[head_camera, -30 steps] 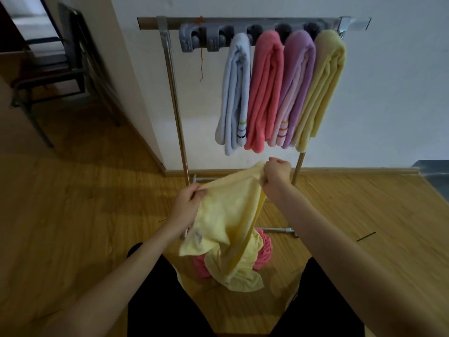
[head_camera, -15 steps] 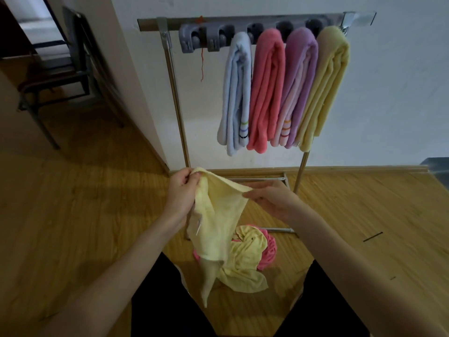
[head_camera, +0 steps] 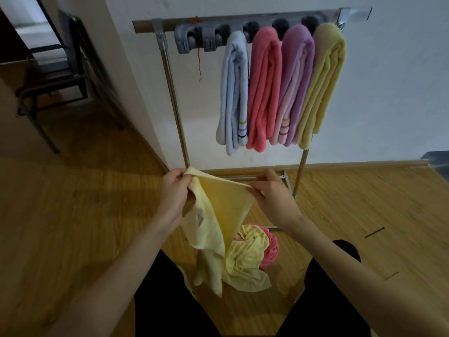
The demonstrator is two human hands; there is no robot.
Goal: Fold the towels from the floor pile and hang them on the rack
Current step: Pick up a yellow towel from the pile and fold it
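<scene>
Since a second ago right hand (head_camera: 273, 199) dropped and spread from left hand (head_camera: 173, 190), both sets of fingers pinching the yellow towel (head_camera: 213, 224) top edge taut above the floor pile (head_camera: 252, 256) of two towels, yellow and pink; four folded towels hang on the rack (head_camera: 167, 76).

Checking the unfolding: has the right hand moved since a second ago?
Yes. The right hand slid rightward along the yellow towel edge, toward the rack's right leg.
</scene>
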